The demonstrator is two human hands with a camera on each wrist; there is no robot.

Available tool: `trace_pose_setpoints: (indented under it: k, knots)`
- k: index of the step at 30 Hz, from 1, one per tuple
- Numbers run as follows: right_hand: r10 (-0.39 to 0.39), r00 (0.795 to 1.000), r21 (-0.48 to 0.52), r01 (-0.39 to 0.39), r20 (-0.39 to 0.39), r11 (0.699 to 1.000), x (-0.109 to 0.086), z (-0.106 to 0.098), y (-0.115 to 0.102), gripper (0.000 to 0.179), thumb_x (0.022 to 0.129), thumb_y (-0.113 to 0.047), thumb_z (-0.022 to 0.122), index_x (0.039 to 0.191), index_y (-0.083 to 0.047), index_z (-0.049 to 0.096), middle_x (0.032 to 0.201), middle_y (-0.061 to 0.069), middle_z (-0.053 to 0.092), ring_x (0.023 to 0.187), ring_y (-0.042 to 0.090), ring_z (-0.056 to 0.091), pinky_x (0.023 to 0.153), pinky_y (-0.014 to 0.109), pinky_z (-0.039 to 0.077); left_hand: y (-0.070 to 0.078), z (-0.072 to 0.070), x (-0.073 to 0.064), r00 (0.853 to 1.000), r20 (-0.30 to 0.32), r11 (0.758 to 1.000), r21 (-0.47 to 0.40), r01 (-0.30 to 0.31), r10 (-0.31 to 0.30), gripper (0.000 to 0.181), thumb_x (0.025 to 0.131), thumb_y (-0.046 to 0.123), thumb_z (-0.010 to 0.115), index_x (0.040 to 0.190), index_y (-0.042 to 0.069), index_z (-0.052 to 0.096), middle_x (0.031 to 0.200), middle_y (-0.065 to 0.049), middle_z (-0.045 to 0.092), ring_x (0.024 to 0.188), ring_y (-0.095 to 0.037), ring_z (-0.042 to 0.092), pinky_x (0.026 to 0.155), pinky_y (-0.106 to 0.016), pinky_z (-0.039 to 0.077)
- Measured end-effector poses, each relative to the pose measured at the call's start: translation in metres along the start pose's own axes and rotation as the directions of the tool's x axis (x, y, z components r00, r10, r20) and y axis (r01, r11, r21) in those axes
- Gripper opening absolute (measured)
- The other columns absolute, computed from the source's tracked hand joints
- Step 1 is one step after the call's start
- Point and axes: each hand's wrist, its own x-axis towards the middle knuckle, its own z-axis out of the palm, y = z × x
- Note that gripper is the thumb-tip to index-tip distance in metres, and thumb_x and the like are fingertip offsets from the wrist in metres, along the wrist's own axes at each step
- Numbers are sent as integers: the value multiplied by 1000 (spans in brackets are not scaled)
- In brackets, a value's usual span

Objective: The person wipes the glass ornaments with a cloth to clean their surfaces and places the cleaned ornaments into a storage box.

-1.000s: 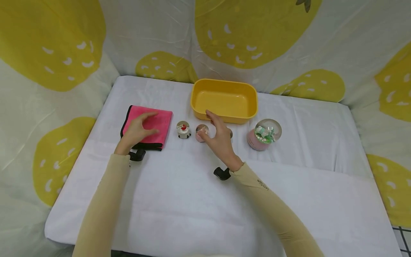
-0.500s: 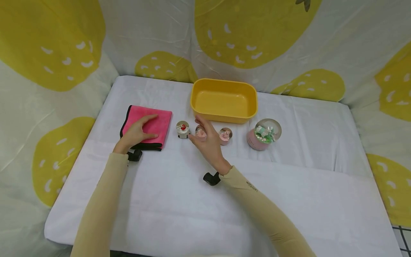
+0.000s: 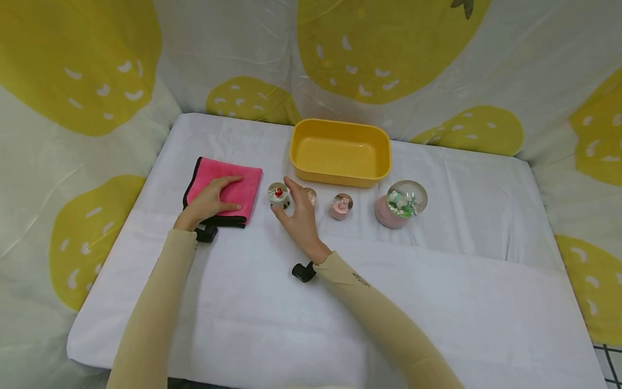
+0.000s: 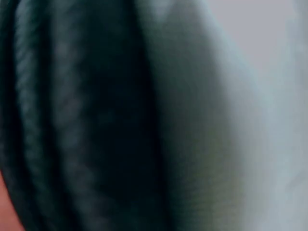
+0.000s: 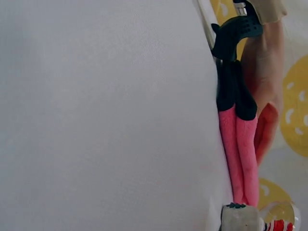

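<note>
My left hand [image 3: 209, 202] rests on a folded pink towel [image 3: 248, 186] with black edging, its thumb and fingers spread apart. In the left wrist view the towel's black edging [image 4: 96, 115] fills much of the frame, blurred. My right hand [image 3: 300, 219] is at a small snow globe [image 3: 278, 195] with a white base and a red bit inside. Thumb and forefinger stand apart on either side of this globe; contact cannot be made out. The globe's white base [image 5: 239, 219] shows low in the right wrist view. A small pink globe [image 3: 311, 195] is partly hidden behind my right fingers.
Another small pink snow globe [image 3: 342, 206] stands to the right. Beyond it is a larger globe [image 3: 400, 203] with a pink base, tilted in view. A yellow tub [image 3: 341, 179] stands at the back of the white-covered table [image 3: 437, 302], before a patterned curtain [image 3: 389, 54].
My right hand has moved left, past the two small pink globes, to the white-based globe. My left hand has lowered slightly on the towel and otherwise stays in place.
</note>
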Motion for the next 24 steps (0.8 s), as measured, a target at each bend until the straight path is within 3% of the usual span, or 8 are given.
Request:
trace_pose_setpoints:
  k: [14, 19, 24]
  knots:
    - [122, 991, -84, -117, 59, 990, 5, 19, 8, 73, 86, -4, 70, 146, 3, 29, 148, 16, 34, 135, 24, 34, 111, 30, 26, 0, 1, 0, 1000, -17, 1000, 11, 22, -22, 69, 82, 18, 77, 142, 8, 43, 144, -18, 35, 133, -36, 27, 107, -56, 28]
    - [188, 977, -79, -180, 101, 980, 8, 23, 9, 76, 89, -6, 67, 149, 2, 20, 152, 16, 25, 139, 24, 26, 113, 30, 21, -2, 0, 0, 1000, -13, 1000, 14, 25, -25, 72, 82, 22, 77, 143, 9, 42, 146, -18, 34, 134, -36, 26, 106, -58, 27]
    - [258, 958, -92, -247, 124, 965, 9, 26, 12, 76, 91, -8, 66, 149, 2, 17, 151, 18, 26, 138, 25, 28, 113, 30, 21, -3, 1, 0, 1000, -14, 1000, 17, 25, -25, 72, 82, 23, 77, 143, 10, 42, 146, -17, 34, 134, -35, 26, 106, -58, 27]
